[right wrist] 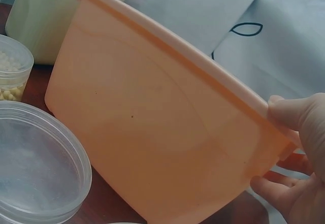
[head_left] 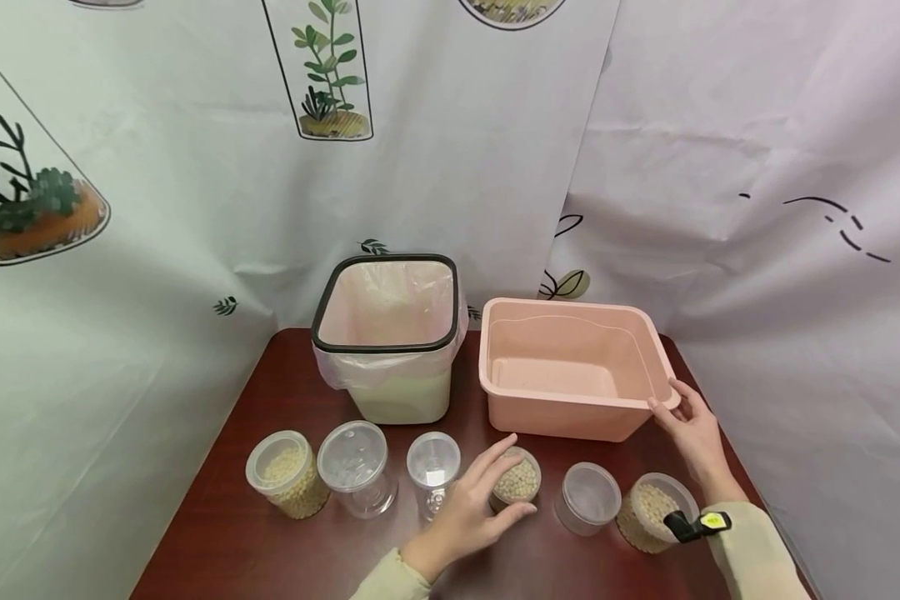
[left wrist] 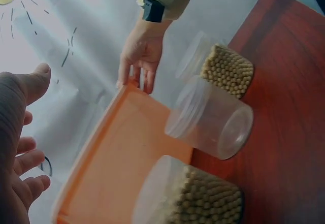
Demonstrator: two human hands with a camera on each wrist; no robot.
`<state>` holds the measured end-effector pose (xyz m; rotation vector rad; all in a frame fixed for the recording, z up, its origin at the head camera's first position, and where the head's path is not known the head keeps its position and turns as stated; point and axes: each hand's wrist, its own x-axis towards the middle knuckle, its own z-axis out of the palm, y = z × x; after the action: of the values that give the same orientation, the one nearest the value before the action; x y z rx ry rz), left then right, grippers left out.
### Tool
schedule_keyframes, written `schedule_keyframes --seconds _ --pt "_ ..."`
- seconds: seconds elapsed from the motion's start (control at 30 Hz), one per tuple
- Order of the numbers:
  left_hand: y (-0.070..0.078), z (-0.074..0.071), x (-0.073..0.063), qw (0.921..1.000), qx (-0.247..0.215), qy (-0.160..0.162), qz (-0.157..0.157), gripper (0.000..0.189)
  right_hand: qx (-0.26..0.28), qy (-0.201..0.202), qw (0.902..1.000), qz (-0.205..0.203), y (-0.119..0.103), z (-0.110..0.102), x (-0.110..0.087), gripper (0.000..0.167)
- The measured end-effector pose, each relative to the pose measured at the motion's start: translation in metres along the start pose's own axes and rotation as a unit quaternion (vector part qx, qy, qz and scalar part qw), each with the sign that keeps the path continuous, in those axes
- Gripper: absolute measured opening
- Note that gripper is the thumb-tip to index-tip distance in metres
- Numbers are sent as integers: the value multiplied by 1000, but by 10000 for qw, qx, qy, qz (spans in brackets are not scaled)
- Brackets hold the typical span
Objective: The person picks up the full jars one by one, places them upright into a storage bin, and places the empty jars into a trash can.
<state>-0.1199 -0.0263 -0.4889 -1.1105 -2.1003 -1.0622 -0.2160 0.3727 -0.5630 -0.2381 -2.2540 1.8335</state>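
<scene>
My right hand [head_left: 697, 437] grips the near right corner of a pink plastic bin [head_left: 562, 402], thumb and fingers at its rim. The bin looks hollow, with a bare floor in the head view. My left hand [head_left: 465, 508] is held with fingers apart over a lidded clear jar of pale round beads [head_left: 517, 481], partly covering it in the head view. In the left wrist view the left hand's fingers [left wrist: 31, 160] have nothing between them. To the right stand an unfilled clear jar [head_left: 589, 500] and another jar of beads [head_left: 648, 508], close to my right forearm.
Left of my left hand stand a narrow clear jar [head_left: 433, 467], a wider clear jar [head_left: 354, 462] and a jar of beads [head_left: 288, 475]. A bag-lined trash can [head_left: 401, 392] with a black rim is behind them. Patterned cloth [head_left: 450, 167] hangs behind the dark red table [head_left: 225, 517].
</scene>
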Motion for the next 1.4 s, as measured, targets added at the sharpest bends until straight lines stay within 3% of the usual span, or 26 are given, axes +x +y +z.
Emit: schedule_keyframes --seconds 0.2,0.33,0.4,0.53,0.63,0.8,1.07,1.13,1.2,1.27,1.4 --pt "-4 15 -15 9963 -141 -431 -736 64 -230 173 9996 -62 46 -7 22 69" --pt "-11 26 -26 9961 -61 -405 -782 65 -208 379 9990 -119 61 -7 27 69" --pt "-16 32 -30 9973 -26 -251 -689 64 57 330 9994 -108 55 -6 23 68" --pt "-22 41 -38 9978 5 17 -668 63 428 126 9990 -76 13 1 2 68" --pt "-26 46 -42 9973 23 141 -723 63 635 28 9980 -60 -6 3 -7 68" --pt "-32 55 -48 9956 -33 296 -885 67 1064 32 9942 -179 6 1 -3 65" --pt "-39 63 -54 9908 -108 155 -1337 72 985 -30 9949 -206 -19 7 -14 68" --pt "-40 64 -56 9892 -141 113 -1456 73 686 -62 9975 -170 -19 7 -13 68" --pt "-41 66 -58 9872 -174 92 -1583 73 1095 -93 9936 -269 -8 6 -9 66" --pt "-42 67 -60 9855 -204 103 -1682 73 1110 -99 9934 -287 -7 6 -8 65" --pt "-43 70 -63 9821 -380 167 -1839 71 908 26 9958 -67 -40 17 -23 65"
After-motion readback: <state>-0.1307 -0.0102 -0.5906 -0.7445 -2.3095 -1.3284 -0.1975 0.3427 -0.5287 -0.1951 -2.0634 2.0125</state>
